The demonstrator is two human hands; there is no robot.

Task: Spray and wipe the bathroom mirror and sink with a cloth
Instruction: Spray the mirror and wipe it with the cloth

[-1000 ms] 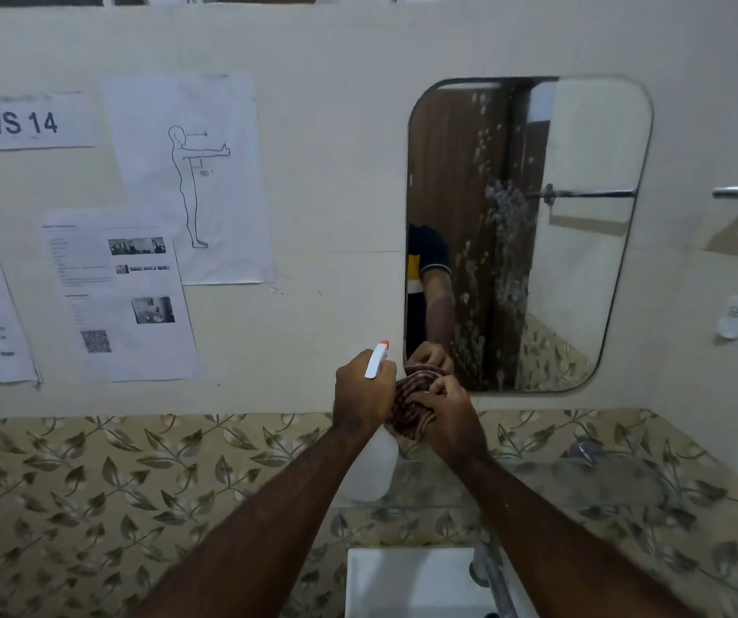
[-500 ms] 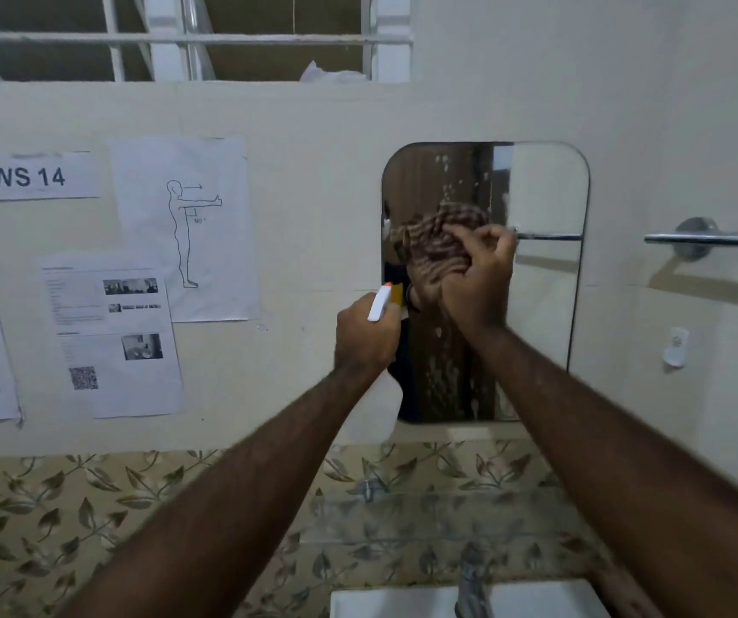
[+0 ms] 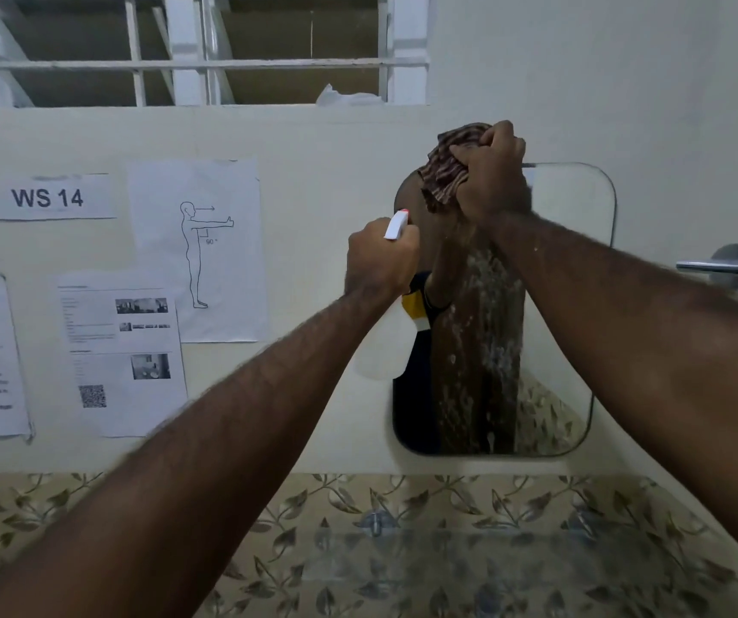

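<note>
A rounded wall mirror (image 3: 568, 269) hangs ahead, streaked with white spray foam down its middle. My right hand (image 3: 490, 171) is closed on a bunched brown striped cloth (image 3: 445, 165) and presses it against the mirror's top left edge. My left hand (image 3: 380, 256) grips a white spray bottle (image 3: 385, 345) with a red-tipped nozzle, held just left of the mirror. The sink is out of view below.
A chrome towel bar (image 3: 728, 267) sticks out of the wall at the right. Paper notices (image 3: 198, 249) and a "WS 14" sign (image 3: 48, 197) are taped to the wall at the left. A glass shelf (image 3: 425, 555) runs under the mirror over leaf-patterned tiles. A barred vent (image 3: 180, 51) sits above.
My right hand has carried the cloth from the mirror's bottom edge up to its top. My left hand with the bottle has stayed beside the mirror. The view has tilted upward, losing the sink.
</note>
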